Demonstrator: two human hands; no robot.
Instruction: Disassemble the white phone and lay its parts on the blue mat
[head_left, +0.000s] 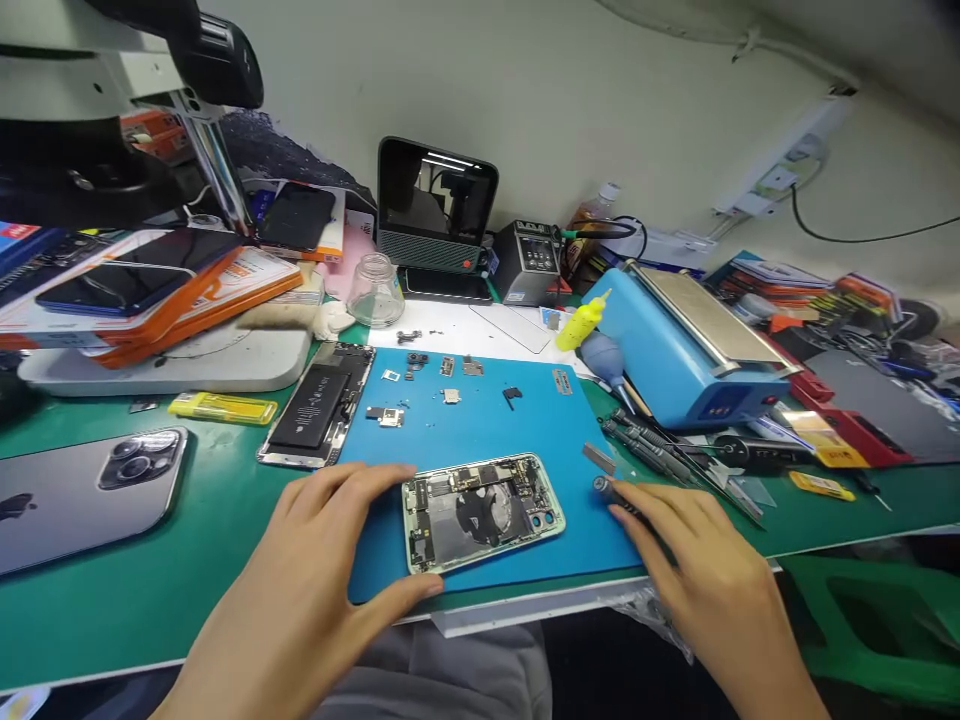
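Note:
An opened phone housing [457, 520] with a pale green frame lies on the blue mat [585, 540], its circuit board and two camera rings showing. My left hand [315, 560] spans its left end, with fingers on the upper edge and thumb on the lower edge. To the right, my right hand [697, 550] pinches a dark, slim screwdriver [619, 496] with a grey round end; its tip is hidden by the hand. Small phone parts, including a metal piece [390, 417] and a black bracket [512, 397], are scattered beyond the housing.
A detached screen with battery [311, 405] lies left of the mat, near a yellow lighter [223, 407] and a grey phone [90, 495]. At right stand a blue heating machine [660, 350] and loose tools [652, 445]. A microscope arm [210, 150] overhangs the upper left.

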